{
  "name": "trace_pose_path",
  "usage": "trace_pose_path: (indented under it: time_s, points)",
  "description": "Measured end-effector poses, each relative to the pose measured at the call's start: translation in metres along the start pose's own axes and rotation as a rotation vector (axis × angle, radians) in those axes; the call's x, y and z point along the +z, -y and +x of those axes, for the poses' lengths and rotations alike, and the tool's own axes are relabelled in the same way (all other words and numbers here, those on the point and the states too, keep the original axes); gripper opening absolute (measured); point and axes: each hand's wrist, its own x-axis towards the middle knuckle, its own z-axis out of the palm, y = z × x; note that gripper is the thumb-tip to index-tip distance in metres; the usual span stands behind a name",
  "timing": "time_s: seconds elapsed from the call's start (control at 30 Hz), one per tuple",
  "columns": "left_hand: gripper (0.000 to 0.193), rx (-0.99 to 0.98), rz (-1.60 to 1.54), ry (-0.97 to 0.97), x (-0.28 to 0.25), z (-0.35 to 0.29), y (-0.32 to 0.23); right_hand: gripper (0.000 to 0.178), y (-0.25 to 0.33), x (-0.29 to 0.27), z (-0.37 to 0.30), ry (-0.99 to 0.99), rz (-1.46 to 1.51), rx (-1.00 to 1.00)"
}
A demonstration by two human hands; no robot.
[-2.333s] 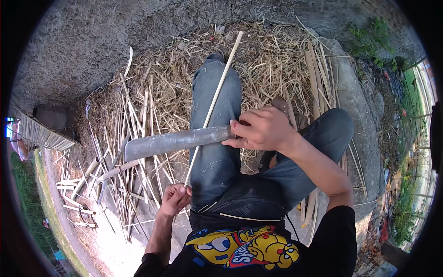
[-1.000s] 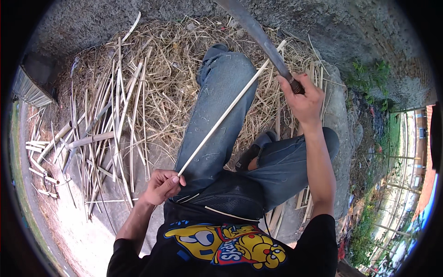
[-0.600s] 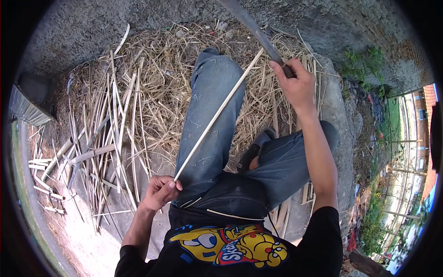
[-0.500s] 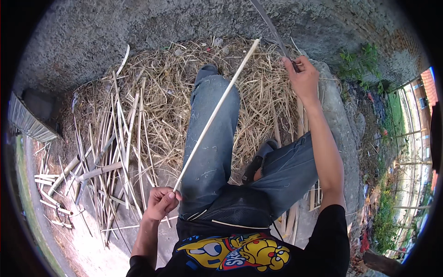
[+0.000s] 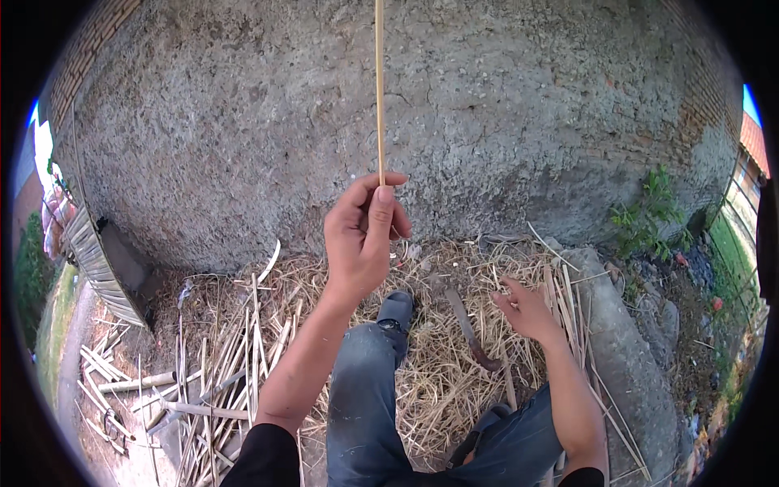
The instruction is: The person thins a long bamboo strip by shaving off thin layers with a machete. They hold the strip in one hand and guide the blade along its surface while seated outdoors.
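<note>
My left hand (image 5: 361, 239) is raised in front of the wall, thumb and fingers closed on the lower end of a thin, pale bamboo strip (image 5: 380, 97). The strip stands nearly upright, and its top runs out of view. My right hand (image 5: 527, 312) is lower and to the right, holding nothing, with its fingers apart over the shavings. Just left of it, a curved knife (image 5: 461, 315) with a dark brown handle lies on the heap of pale shavings (image 5: 430, 381), apart from both hands.
A rough grey wall (image 5: 503, 138) rises behind the heap. Several split bamboo pieces (image 5: 207, 410) lie loosely piled at left. More long strips (image 5: 568, 304) lie beside a concrete ledge (image 5: 625, 341) at right. My jeans-clad leg (image 5: 361, 398) reaches into the shavings.
My left hand has lifted the strip up, turning it from slanted to upright. My right hand has let go of the knife, which now lies on the shavings. The view has tilted up toward the wall.
</note>
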Motion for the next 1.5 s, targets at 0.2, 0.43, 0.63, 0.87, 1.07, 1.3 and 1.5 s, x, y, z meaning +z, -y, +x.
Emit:
trace_pose_path:
  time_s: [0.2, 0.43, 0.63, 0.87, 1.07, 1.3, 1.5]
  points:
    - [0.029, -0.125, -0.239, 0.224, 0.099, 0.027, 0.056, 0.044, -0.003, -0.016, -0.001, -0.225, 0.648, 0.011]
    - [0.025, -0.344, -0.301, 0.508, 0.152, -0.004, 0.109, 0.030, 0.015, -0.015, 0.000, -0.356, 0.576, -0.231]
    - [0.024, -0.279, -0.294, 0.397, 0.144, 0.012, 0.108, 0.016, 0.019, -0.003, -0.006, -0.167, 0.586, -0.190]
    - [0.030, -0.092, -0.216, 0.242, 0.107, 0.108, 0.076, 0.020, 0.019, 0.001, -0.027, -0.012, 0.604, -0.142]
    - [0.033, 0.106, -0.219, 0.073, 0.086, 0.164, 0.033, 0.019, 0.012, 0.002, -0.034, 0.102, 0.525, -0.083]
    - [0.033, 0.202, -0.326, -0.190, 0.057, 0.164, 0.029, 0.018, 0.006, -0.006, -0.035, 0.247, 0.464, -0.031]
    - [0.032, 0.206, -0.452, -0.205, 0.035, 0.169, 0.041, 0.019, 0.000, -0.013, -0.038, 0.489, 0.707, 0.034]
